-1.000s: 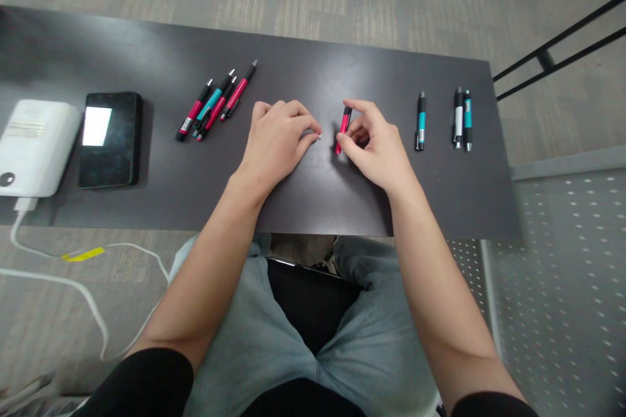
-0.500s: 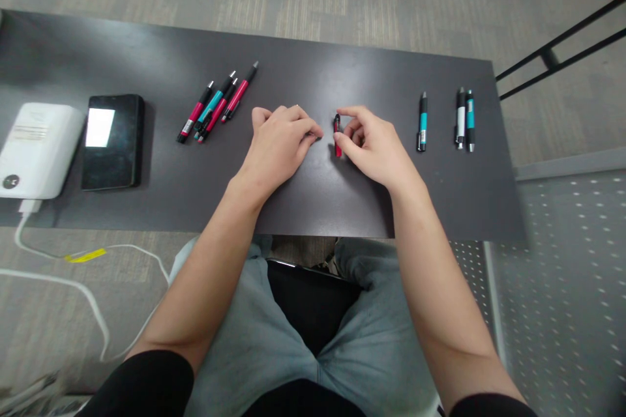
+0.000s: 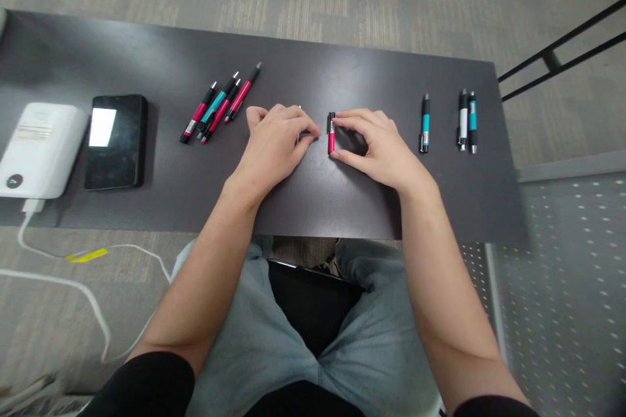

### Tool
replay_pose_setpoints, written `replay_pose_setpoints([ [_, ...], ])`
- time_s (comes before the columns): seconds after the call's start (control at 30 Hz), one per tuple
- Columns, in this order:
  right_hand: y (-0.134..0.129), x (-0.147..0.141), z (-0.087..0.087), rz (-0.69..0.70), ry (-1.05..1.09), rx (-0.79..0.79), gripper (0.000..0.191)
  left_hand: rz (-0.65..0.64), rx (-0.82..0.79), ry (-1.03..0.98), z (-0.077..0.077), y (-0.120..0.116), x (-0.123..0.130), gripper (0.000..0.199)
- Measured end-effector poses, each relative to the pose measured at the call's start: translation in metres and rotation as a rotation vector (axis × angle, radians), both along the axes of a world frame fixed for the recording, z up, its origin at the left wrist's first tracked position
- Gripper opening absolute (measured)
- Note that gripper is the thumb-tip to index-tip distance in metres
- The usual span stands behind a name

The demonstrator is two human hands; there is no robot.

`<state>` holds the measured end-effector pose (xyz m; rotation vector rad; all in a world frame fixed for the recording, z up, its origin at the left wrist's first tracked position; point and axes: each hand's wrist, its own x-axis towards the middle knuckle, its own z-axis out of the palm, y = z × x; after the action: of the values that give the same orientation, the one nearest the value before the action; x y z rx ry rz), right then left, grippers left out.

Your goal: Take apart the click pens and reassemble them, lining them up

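On the dark table, my right hand (image 3: 374, 143) has its thumb and fingertips at the two ends of a short red pen barrel (image 3: 332, 135) with a black clip and a white label. To its left, my left hand (image 3: 281, 143) rests palm down, thumb and fingers pinched together. A small dark bit shows at those fingertips, too hidden to name. A tiny silvery point (image 3: 300, 107) peeks out above the left knuckles. Beyond my left hand lie several pens, a turquoise one (image 3: 214, 107) among red ones (image 3: 243, 94).
At the right lie a turquoise pen (image 3: 425, 124), a white pen (image 3: 462, 120) and another turquoise pen (image 3: 472, 120). A black phone-like device (image 3: 116, 150) and a white power bank (image 3: 42, 153) with a cable (image 3: 34, 205) occupy the left. The table's near edge borders my lap.
My right hand has spread its thumb and fingers along the red barrel, which now lies slightly further left with its label and clip showing. My left hand has stayed nearly still.
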<state>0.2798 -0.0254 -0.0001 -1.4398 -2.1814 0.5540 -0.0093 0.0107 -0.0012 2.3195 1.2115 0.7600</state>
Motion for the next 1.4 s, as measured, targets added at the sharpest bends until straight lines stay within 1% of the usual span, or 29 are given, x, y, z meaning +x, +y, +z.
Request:
replay_pose_setpoints([
  [0.13,-0.001,-0.008,0.002,-0.024,-0.04,-0.004,0.057,-0.001,0.011,-0.002,0.0,0.001,0.0,0.024],
  [0.33,-0.002,-0.016,0.004,-0.032,-0.056,-0.015,0.058,0.055,-0.011,-0.023,0.011,0.0,-0.005,0.018],
  [0.43,-0.001,-0.017,0.003,-0.035,-0.056,-0.009,0.057,0.092,-0.008,-0.036,0.012,0.001,-0.011,0.013],
  [0.6,-0.001,-0.016,-0.001,-0.042,-0.041,0.014,0.057,0.136,0.012,0.029,0.003,0.005,-0.013,0.01],
  [0.73,-0.001,-0.016,-0.002,-0.041,-0.034,0.013,0.061,0.148,0.044,0.019,-0.004,0.007,-0.01,0.007],
  [0.83,-0.001,-0.016,-0.002,-0.043,-0.04,0.016,0.061,0.156,0.057,0.02,-0.004,0.006,-0.008,0.008],
  [1.0,-0.002,-0.016,-0.003,-0.049,-0.038,0.019,0.059,0.17,0.062,0.025,0.001,0.003,-0.005,0.005],
  [1.07,-0.001,-0.016,-0.004,-0.046,-0.038,0.024,0.06,0.193,0.071,0.025,-0.001,0.006,-0.005,0.012],
  [1.13,-0.001,-0.015,-0.006,-0.046,-0.04,0.028,0.062,0.201,0.092,0.018,-0.006,0.011,-0.006,0.019],
  [1.23,0.0,-0.015,-0.007,-0.049,-0.043,0.023,0.064,0.172,0.108,-0.018,-0.013,0.018,-0.005,0.019],
  [1.3,0.0,-0.014,-0.008,-0.049,-0.044,0.023,0.066,0.184,0.093,-0.024,-0.01,0.018,-0.001,0.016],
  [1.4,0.0,-0.014,-0.007,-0.044,-0.05,0.018,0.072,0.266,0.017,0.074,0.007,0.009,0.01,0.018],
])
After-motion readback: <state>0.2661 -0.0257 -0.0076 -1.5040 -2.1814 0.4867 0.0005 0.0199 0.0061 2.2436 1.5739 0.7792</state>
